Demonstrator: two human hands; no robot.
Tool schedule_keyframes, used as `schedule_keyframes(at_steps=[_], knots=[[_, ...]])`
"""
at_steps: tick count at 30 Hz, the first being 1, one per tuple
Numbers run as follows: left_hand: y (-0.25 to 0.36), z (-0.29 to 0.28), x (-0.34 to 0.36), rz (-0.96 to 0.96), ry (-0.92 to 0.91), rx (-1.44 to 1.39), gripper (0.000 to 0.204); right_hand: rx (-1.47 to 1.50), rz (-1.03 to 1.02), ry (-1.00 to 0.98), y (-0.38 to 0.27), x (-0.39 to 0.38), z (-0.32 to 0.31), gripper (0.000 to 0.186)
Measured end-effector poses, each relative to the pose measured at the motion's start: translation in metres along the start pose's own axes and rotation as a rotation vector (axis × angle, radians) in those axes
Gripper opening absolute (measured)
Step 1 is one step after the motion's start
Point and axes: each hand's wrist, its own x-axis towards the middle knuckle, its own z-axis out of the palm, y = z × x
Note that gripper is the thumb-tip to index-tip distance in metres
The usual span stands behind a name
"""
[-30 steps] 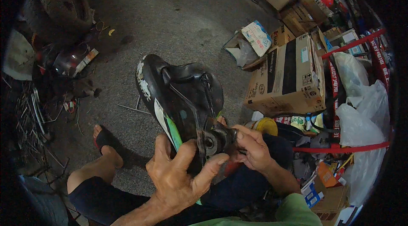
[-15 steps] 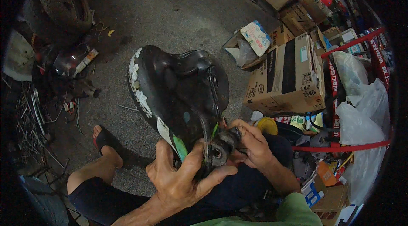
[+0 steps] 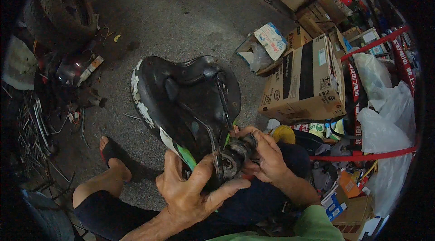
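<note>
A black bicycle saddle (image 3: 186,105) with white and green edging lies underside up before me, its wide end pointing away. Two metal rails (image 3: 226,93) run along its underside. Around the narrow end, my left hand (image 3: 188,191) is closed, thumb stretched beneath the metal part and fingers at the rail. My right hand (image 3: 272,159) pinches a dark, round-ended saddle clamp (image 3: 235,157) at its right side. The clamp sits against the rails near the nose; its hidden side does not show how it is seated.
Stacked tyres (image 3: 63,7) and metal scraps (image 3: 36,118) are at the left. Cardboard boxes (image 3: 308,77), plastic bags (image 3: 387,118) and red straps (image 3: 362,157) crowd the right. My sandalled foot (image 3: 117,161) rests on the floor at lower left.
The saddle's wide end has dropped and swung slightly left, showing more of its underside. The clamp has turned a little, and both hands keep their hold.
</note>
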Motion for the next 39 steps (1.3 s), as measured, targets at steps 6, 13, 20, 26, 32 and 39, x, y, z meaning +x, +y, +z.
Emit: schedule_keyframes(at_steps=[6,13,20,26,32,39], knots=[[0.003,0.007,0.002,0.031,0.04,-0.06,0.06,0.161,0.017,-0.097,-0.006,0.002,-0.006,0.037],[0.004,0.006,0.005,0.018,0.053,-0.075,0.058,0.175,-0.008,-0.298,-0.009,0.01,-0.017,0.036],[0.006,0.005,-0.003,-0.079,0.036,-0.062,0.052,0.135,0.011,-0.173,-0.006,0.009,-0.01,0.029],[-0.007,0.016,-0.006,-0.247,0.075,-0.414,0.035,-0.063,-0.185,-0.085,-0.007,0.003,-0.001,0.03],[0.004,0.015,-0.009,-0.648,0.005,-0.963,0.027,-0.302,-0.578,0.112,-0.003,-0.008,0.006,0.02],[-0.007,0.013,-0.012,-0.725,-0.175,-0.927,0.047,-0.403,-0.822,0.108,-0.009,-0.016,0.004,0.01]])
